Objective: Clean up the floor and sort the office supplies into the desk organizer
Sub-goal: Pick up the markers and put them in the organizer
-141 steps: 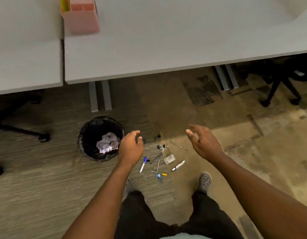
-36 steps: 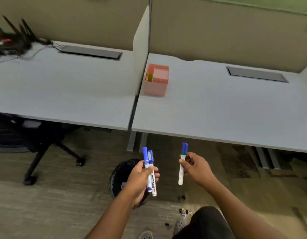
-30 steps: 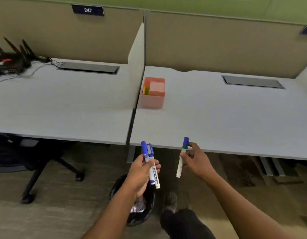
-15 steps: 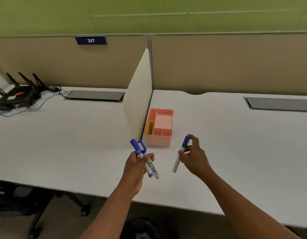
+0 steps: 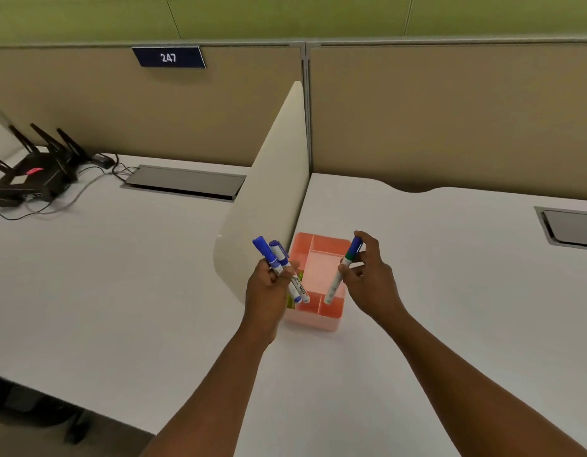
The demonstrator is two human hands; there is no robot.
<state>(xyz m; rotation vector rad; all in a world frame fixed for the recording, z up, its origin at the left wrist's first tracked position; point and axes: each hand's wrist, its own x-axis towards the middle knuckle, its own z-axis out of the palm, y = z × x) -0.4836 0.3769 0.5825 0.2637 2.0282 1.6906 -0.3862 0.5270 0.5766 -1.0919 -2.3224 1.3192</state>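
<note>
Right hand pinches marker, tip seemingly over organizer.

organizer: smooth pink plastic, slightly translucent
markers: glossy plastic, blue caps
surface: matt white laminate
divider: smooth matt cream panel

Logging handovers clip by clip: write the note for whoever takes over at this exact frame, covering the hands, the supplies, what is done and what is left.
Left hand: grips two blue-capped markers, tips down over the organizer's left side.
Right hand: pinches one blue-capped marker with a green band, its lower end over the front right compartment.
Pink desk organizer: on the white desk, beside the divider panel; something yellow-green sits in its left slot.
Done: three markers brought to the organizer.
Left: release all three into compartments. The floor is out of view, so check it for further items.
</note>
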